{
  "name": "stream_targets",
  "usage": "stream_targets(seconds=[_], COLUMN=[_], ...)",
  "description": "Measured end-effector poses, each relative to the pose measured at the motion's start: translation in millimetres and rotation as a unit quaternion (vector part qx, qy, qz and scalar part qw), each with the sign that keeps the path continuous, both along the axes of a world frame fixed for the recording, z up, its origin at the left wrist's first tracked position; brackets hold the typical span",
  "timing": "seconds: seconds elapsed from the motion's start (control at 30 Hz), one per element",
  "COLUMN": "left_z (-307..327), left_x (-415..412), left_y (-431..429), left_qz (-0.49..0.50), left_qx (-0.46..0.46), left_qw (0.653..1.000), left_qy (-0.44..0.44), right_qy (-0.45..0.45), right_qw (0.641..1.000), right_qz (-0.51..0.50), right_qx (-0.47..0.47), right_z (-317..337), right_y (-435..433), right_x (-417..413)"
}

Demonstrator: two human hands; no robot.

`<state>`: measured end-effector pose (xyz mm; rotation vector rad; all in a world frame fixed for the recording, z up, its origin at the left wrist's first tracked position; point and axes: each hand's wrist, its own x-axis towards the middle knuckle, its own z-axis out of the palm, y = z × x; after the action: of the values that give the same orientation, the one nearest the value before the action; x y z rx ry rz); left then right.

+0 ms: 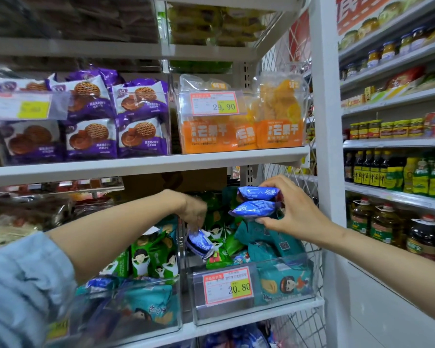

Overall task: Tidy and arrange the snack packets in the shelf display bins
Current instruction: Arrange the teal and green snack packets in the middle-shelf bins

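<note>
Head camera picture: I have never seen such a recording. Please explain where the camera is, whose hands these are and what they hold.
No machine here: a person wears the camera on the head, so you look down their arms at a shop shelf. The left hand pinches one blue packet above the clear bin priced 20.80, which holds green packets and teal packets. The right hand holds two more blue packets, stacked. On the shelf above stand purple biscuit packets and orange bags.
</note>
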<state>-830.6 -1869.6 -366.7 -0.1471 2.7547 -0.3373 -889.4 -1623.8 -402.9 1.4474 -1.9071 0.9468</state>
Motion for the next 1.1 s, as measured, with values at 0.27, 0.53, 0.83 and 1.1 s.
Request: stream_targets(seconds=[0.27,0.53,0.83,1.1], left_z=[19,28,23,-18], left_x=[21,61,134,199], left_y=[6,25,50,89], left_qz=[-0.059,-0.148,-0.207,-0.25], left_qx=[0.0,0.021,0.173,0.25], left_qw=[0.991,0.952,0.891,0.866], left_qy=[0.117,0.266,0.365,0.354], right_qy=[0.012,-0.001,-0.04,-0.093], right_qw=[1.0,1.0,0.999,0.995], right_qz=[-0.012,-0.014,0.013,0.023], right_qx=[0.003,-0.014,-0.029,0.003], right_z=[11,11,2,-44], right_y=[13,18,49,94], right_x=[15,23,64,116])
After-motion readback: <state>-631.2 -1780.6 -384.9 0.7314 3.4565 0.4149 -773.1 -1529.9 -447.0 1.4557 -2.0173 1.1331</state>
